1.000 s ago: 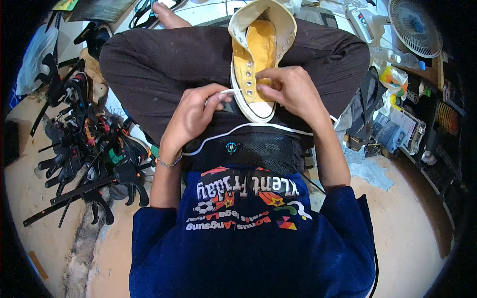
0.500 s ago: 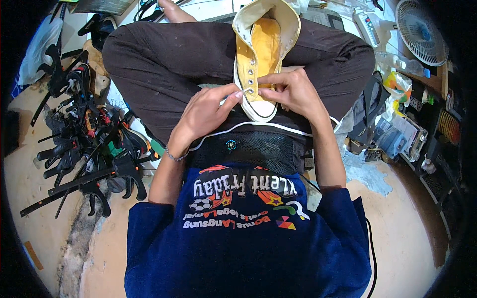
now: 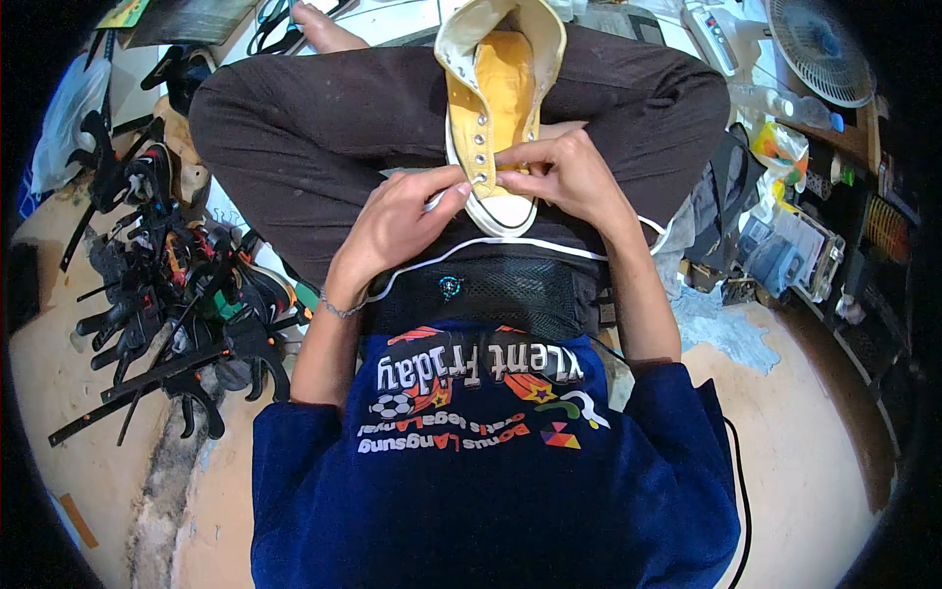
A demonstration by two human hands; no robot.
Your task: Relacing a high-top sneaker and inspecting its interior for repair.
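A yellow high-top sneaker [image 3: 507,74] with a white rubber toe cap rests on my crossed legs, toe toward me. Its collar is spread wide and metal eyelets run down its front. My left hand [image 3: 407,216] is closed, thumb and forefinger pinching a white shoelace [image 3: 510,241] at the lowest eyelets. From there the lace loops across my lap below the toe and round past my right forearm. My right hand [image 3: 572,175] grips the shoe's right side, forefinger and thumb tips at the edge of the eyelet strip. Its other fingers are partly hidden.
Several black bar clamps [image 3: 186,363] and shoes crowd the floor at my left. A white fan [image 3: 822,49], plastic bottles [image 3: 810,110] and a shelf of packages [image 3: 785,255] stand at my right. A power strip [image 3: 713,39] lies beyond my right knee.
The sneaker and both hands have shifted slightly left in the view, and the whole scene has moved a little with the head. The grip of both hands looks nearly the same.
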